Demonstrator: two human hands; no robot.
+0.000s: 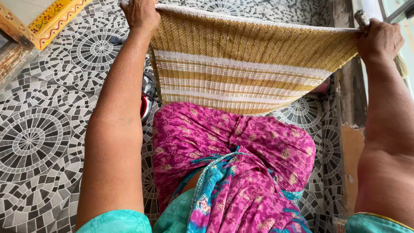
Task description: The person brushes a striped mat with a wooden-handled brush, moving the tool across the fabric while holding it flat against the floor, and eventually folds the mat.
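A woven mat [241,56], mustard yellow with white stripes, hangs stretched out in front of me. My left hand [140,15] grips its top edge at the left corner. My right hand [379,39] grips the top edge at the right corner. The mat's lower end drapes down to my pink patterned garment [233,146]. Both arms are held out straight over the floor.
The floor [47,129] is grey and white mosaic tile with circle patterns. A red and metal object [147,101] lies partly hidden beside the mat's left edge. A worn wooden frame [351,129] runs along the right. A yellow painted board [54,19] lies at top left.
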